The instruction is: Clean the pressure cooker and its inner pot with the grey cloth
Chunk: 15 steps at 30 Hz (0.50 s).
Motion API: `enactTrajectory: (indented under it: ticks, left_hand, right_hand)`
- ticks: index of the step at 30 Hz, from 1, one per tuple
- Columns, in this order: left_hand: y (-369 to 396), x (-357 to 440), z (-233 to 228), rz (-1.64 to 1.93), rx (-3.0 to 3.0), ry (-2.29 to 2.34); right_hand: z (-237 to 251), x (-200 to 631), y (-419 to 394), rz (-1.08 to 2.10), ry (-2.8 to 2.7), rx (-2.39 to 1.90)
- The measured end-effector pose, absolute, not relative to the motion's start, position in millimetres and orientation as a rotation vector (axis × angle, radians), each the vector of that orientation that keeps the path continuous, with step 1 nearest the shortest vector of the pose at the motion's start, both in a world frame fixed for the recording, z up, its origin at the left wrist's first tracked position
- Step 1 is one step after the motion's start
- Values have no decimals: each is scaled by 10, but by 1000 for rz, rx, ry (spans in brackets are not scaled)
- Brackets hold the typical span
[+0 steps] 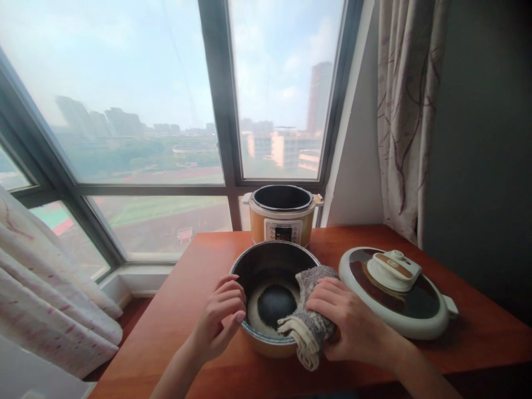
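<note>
A dark inner pot from an electric pressure cooker stands on the table in front of me, its inside showing a pale ring around a dark bottom. My left hand has its fingers curled at the pot's left rim, steadying it. In my right hand is a bunched grey and cream cloth, draped over the pot's right rim. Part of the cloth reaches inside the pot, and another fold hangs outside at the front. The palm side of my right hand is hidden.
Behind the pot stands the yellow and white pressure cooker body, uncovered. Its white-rimmed lid lies at the right on the reddish wooden table. Windows are beyond the table, with curtains on both sides.
</note>
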<state>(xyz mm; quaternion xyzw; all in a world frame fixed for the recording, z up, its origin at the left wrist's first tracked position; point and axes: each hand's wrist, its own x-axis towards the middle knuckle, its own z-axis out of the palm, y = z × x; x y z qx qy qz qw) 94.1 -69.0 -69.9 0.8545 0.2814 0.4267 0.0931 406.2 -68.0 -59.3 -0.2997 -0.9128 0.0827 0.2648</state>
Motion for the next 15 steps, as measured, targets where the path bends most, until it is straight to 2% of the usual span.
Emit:
enactTrajectory:
  ticks: [9,15]
  left_hand:
    - [-979,1293,-720,1052,2746,1012]
    - [-1008,1486,-801,1234,2562,1050]
  right_hand:
    - [-738,3628,-958,-5,-2251,-1058]
    - [-765,3348,-1085,-51,-2168,-1161]
